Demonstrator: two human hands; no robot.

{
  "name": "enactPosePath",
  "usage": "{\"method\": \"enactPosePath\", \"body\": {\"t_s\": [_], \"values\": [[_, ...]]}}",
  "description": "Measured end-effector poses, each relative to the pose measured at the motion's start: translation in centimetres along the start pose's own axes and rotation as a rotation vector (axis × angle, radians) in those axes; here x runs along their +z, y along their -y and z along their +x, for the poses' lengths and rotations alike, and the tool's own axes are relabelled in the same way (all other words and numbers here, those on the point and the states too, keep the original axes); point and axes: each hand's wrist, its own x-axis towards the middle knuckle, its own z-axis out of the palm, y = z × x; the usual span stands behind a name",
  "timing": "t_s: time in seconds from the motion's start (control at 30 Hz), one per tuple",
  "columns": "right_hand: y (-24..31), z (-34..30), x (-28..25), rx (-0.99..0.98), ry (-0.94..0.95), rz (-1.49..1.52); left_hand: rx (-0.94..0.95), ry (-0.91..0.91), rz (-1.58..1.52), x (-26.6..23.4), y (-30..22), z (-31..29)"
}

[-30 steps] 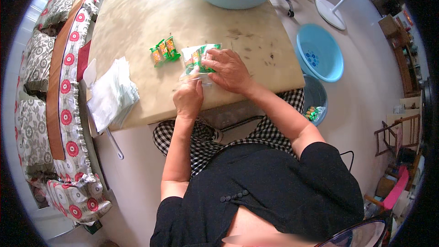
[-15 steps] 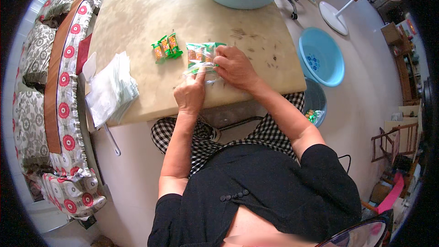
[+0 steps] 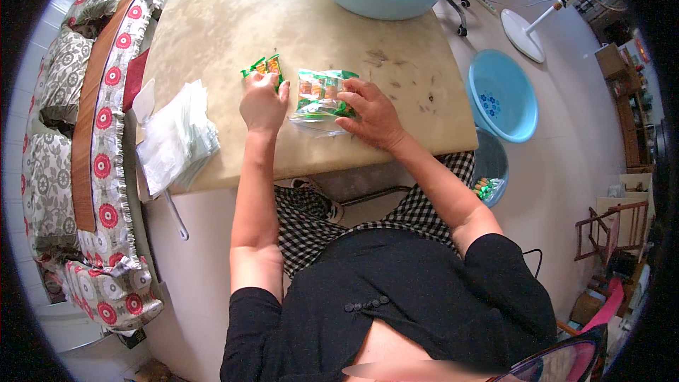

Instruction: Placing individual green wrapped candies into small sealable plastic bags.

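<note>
On the tabletop, my left hand [image 3: 263, 105] has its fingers curled over a small group of green-and-orange wrapped snacks [image 3: 272, 65] and partly hides them. Beside it lies a clear plastic bag [image 3: 322, 106] with several of the same wrapped snacks in a row inside. Its mouth faces me. My right hand [image 3: 375, 113] grips the bag's right edge between fingers and thumb.
A stack of flat clear bags [image 3: 177, 134] lies at the table's left edge. At the far side stands a light-blue basin [image 3: 378, 3] full of wrapped snacks. A blue basin [image 3: 520, 117] and a bucket [image 3: 495, 152] holding filled bags are right of the table [image 3: 212, 35].
My left hand has left the bag's mouth and moved left and away from me onto the loose wrapped snacks. My right hand stays at the bag's right edge, its fingers now more spread.
</note>
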Motion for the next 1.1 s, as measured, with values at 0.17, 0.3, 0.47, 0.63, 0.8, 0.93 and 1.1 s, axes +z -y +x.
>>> {"method": "enactPosePath", "body": {"t_s": [0.17, 0.3, 0.47, 0.63, 0.8, 0.93, 1.1], "values": [[0.2, 0.0, -0.1, 0.002, -0.047, -0.011, -0.131, 0.171, 0.211, 1.5, -0.6, 0.9], [0.6, 0.1, 0.1, -0.013, -0.035, -0.046, -0.120, 0.021, 0.291, 2.1, 0.4, 0.2], [0.7, 0.1, 0.1, -0.043, -0.063, -0.127, -0.103, -0.140, 0.009, -2.4, 0.6, -2.2], [0.5, 0.3, 0.2, -0.088, -0.125, -0.134, -0.039, -0.220, -0.331, -7.1, 0.0, -8.8], [0.3, 0.3, 0.2, -0.060, -0.092, -0.106, 0.185, -0.134, -0.578, -8.5, -3.5, -9.8], [1.0, 0.6, 0.0, -0.065, -0.104, -0.108, 0.253, 0.024, -0.490, -7.7, -3.4, -10.6], [0.7, 0.3, 0.0, -0.050, -0.082, -0.150, 0.357, 0.020, -0.407, -6.3, -3.1, -10.7]]}}
